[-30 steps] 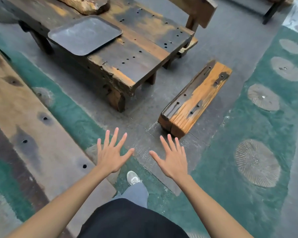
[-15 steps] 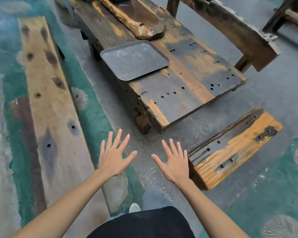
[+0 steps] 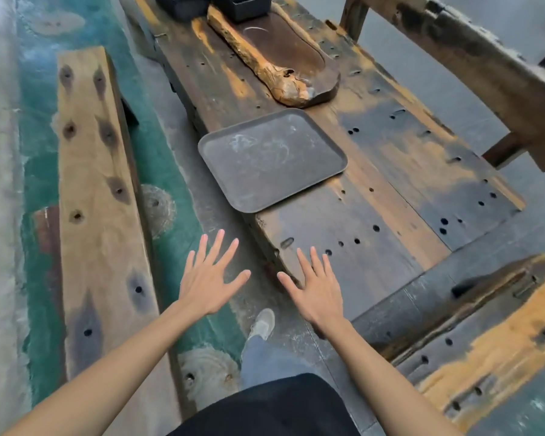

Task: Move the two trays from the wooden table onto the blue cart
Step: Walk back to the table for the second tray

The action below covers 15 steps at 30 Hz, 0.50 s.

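Note:
A dark grey flat tray lies on the long wooden table, overhanging its left edge a little. A carved wooden tray with a rough bark rim rests farther along the table. My left hand is spread above the floor, short of the table's near corner. My right hand is spread over that near corner, below the grey tray. Both hands hold nothing. The blue cart is not in view.
A long wooden bench lies on the left, with a narrow floor strip between it and the table. Another bench sits at lower right, and one more at upper right. Black boxes stand at the table's far end. My shoe is on the floor.
I have walked closer to the table; the grey tray now sits nearer and more central. Both hands stay spread and empty, with the right one now over the table's corner.

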Motion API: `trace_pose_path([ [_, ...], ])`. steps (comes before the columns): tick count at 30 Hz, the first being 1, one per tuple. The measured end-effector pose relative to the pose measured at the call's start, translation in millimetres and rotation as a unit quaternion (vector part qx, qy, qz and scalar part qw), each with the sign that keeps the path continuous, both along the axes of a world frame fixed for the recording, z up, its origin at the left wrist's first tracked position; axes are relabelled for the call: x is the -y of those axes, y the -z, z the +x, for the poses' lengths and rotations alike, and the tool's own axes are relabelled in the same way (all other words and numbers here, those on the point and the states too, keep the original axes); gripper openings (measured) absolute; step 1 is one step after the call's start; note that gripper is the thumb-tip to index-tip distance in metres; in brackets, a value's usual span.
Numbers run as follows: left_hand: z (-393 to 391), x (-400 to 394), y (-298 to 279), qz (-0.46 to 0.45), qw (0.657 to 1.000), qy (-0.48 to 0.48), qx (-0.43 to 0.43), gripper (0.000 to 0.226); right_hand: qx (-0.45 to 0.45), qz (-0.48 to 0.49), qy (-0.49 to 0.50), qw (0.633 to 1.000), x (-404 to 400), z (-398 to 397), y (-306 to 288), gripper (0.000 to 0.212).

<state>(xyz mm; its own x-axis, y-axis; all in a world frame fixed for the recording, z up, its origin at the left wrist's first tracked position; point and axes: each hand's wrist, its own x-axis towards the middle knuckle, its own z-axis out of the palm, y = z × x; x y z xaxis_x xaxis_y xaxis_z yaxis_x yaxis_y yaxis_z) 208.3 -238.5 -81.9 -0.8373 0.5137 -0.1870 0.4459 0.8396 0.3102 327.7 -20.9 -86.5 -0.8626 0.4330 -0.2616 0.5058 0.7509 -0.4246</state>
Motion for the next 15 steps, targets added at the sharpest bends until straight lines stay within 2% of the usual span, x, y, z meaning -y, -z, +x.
trace_pose_path([
  [5,-104.2,-64.7,0.6,0.007,1.000,0.016,-0.019,0.079,0.001,0.006,-0.012,1.000,-48.6,-103.8,9.8,0.087],
  [9,-178.8,-94.8,-4.0,-0.013,0.999,0.032,-0.006,0.079,0.019,-0.024,0.018,0.999,-72.7,-169.7,6.8,0.086],
  [12,-213.7,-99.5,3.8,-0.027,0.999,0.022,0.025,0.080,0.054,-0.078,0.023,0.995,-81.7,-197.4,10.5,0.089],
  [15,-259.6,-113.5,-0.9,0.038,0.998,0.022,0.053,0.078,0.052,-0.180,0.077,0.979,-102.9,-232.0,5.2,0.087],
])
